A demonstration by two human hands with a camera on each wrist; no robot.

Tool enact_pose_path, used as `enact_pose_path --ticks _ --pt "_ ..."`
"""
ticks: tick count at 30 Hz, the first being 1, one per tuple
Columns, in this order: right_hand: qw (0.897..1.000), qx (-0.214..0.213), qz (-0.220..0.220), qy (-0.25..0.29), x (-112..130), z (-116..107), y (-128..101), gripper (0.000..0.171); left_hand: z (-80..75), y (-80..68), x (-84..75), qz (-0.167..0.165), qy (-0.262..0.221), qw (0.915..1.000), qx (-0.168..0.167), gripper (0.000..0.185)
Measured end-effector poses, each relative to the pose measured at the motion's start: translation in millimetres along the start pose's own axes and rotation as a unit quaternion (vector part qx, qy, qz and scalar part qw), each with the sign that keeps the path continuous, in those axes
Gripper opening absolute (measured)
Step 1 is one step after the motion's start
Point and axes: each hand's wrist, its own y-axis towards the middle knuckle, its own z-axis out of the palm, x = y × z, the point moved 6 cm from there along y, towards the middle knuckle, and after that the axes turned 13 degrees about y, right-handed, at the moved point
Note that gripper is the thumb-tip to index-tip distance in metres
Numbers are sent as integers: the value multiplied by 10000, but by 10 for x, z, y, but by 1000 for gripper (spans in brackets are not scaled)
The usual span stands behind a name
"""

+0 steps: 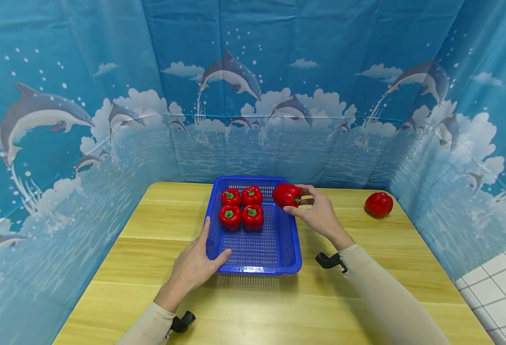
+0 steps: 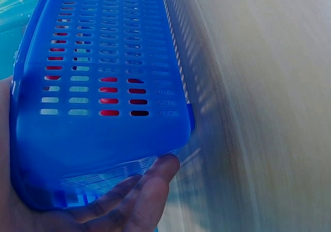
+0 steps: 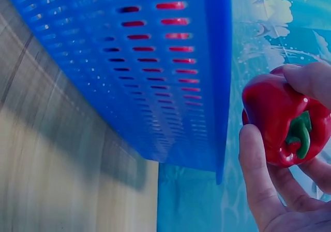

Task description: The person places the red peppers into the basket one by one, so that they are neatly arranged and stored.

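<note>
My right hand (image 1: 317,213) holds a red bell pepper (image 1: 286,195) between thumb and fingers, over the right rim of a blue plastic basket (image 1: 257,270). In the right wrist view the pepper (image 3: 274,105) lies on its side, its green stem facing the palm. Several more red bell peppers (image 1: 253,218) stand stem-up in the basket's far left part, packed in two rows. My left hand (image 1: 194,261) grips the basket's near left corner, thumb over the rim. Its fingers (image 2: 150,201) curl around the outside of the slotted wall in the left wrist view.
Another red bell pepper (image 1: 379,205) lies on the wooden table (image 1: 356,297) near its far right corner. A blue dolphin-print curtain (image 1: 257,148) hangs along the table's back and both sides. White tiles (image 1: 499,282) show beyond the right edge.
</note>
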Motion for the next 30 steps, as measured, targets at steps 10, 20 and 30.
enact_pose_path --ticks 10,20,30 --pt "9993 318 -190 -101 160 86 -12 83 5 1 4 25 -32 10000 -40 118" --pt "9979 576 -206 -202 305 163 -50 82 -1 -8 5 33 -3 10000 -27 119" --pt "9951 865 -236 -420 466 275 -56 80 -1 -1 4 75 -10 10000 -63 119"
